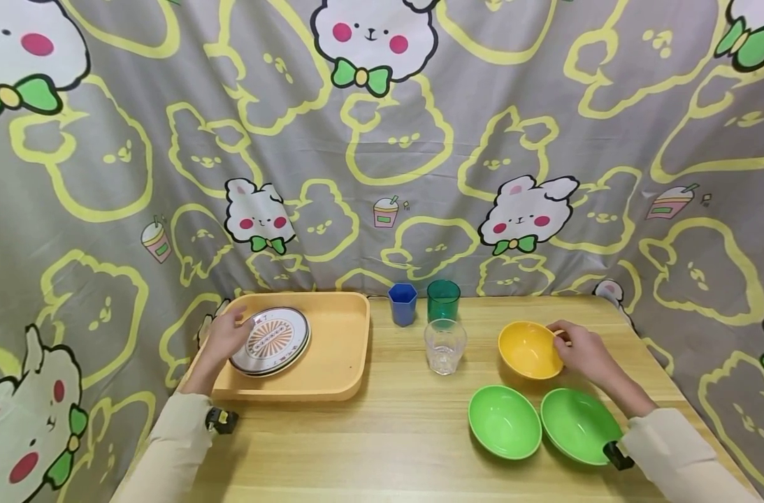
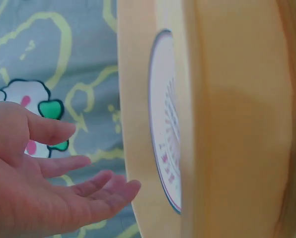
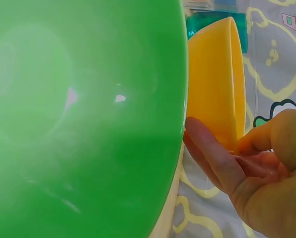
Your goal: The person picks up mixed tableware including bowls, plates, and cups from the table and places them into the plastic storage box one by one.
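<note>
My left hand point(image 1: 227, 334) hovers at the left edge of a stack of patterned white plates point(image 1: 273, 341) in an orange tray point(image 1: 337, 349). Its fingers are loosely bent and apart in the left wrist view, with nothing held. On the right, my right hand point(image 1: 584, 351) pinches the rim of a yellow bowl point(image 1: 530, 351), thumb at the rim and fingers against the outer side in the right wrist view. Two green bowls, one on the left point(image 1: 505, 422) and one on the right point(image 1: 579, 426), sit in front of the yellow one.
Between tray and bowls stand a blue cup point(image 1: 403, 304), a green cup point(image 1: 443, 300) and a clear glass point(image 1: 445, 349) on the wooden table point(image 1: 356, 447). A patterned curtain point(image 1: 407, 154) hangs behind the table and along both sides.
</note>
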The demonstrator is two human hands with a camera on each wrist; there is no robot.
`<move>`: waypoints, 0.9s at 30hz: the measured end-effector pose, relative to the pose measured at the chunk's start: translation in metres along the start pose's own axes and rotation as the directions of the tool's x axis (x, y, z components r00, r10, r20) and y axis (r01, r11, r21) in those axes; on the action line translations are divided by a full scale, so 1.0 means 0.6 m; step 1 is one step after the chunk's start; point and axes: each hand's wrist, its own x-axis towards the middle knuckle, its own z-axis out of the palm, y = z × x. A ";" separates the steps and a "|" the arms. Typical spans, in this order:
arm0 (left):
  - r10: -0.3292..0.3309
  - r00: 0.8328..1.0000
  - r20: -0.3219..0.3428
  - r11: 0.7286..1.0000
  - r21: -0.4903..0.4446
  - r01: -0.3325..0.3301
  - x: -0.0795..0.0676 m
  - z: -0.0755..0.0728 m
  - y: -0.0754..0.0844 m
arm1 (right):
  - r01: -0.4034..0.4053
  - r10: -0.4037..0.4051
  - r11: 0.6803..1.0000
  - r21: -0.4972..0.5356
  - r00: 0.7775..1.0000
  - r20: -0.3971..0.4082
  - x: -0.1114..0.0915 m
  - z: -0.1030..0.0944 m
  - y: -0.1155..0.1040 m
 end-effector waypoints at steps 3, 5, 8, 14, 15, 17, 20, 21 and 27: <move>0.045 0.999 -0.005 0.994 -0.098 -0.045 0.000 0.008 0.008 | -0.023 0.023 0.998 0.052 1.000 0.010 -0.001 -0.003 -0.001; 0.060 0.998 -0.008 0.987 -0.150 -0.061 -0.001 0.013 0.011 | -0.040 0.038 0.995 0.094 0.999 0.021 -0.002 -0.004 -0.002; 0.077 0.997 -0.016 0.978 -0.195 -0.079 -0.002 0.018 0.018 | -0.062 0.058 0.987 0.148 0.998 0.031 -0.003 -0.006 -0.005; 0.069 0.997 -0.024 0.967 -0.244 -0.073 -0.002 0.026 0.037 | -0.075 0.072 0.972 0.221 0.997 0.023 -0.005 -0.012 -0.014; 0.068 0.997 -0.025 0.966 -0.249 -0.072 -0.002 0.028 0.039 | -0.076 0.073 0.969 0.234 0.997 0.021 -0.005 -0.013 -0.015; 0.070 0.997 -0.024 0.963 -0.260 -0.073 -0.002 0.030 0.043 | -0.078 0.075 0.962 0.261 0.997 0.020 -0.004 -0.015 -0.018; 0.071 0.997 -0.024 0.957 -0.281 -0.075 -0.003 0.034 0.048 | -0.078 0.077 0.955 0.287 0.997 0.014 -0.005 -0.018 -0.021; 0.074 0.997 -0.025 0.956 -0.284 -0.078 -0.003 0.035 0.049 | -0.078 0.078 0.952 0.295 0.997 0.013 -0.005 -0.019 -0.022; 0.092 0.995 -0.043 0.950 -0.295 -0.100 -0.003 0.043 0.060 | -0.086 0.088 0.937 0.338 0.996 0.010 -0.004 -0.024 -0.032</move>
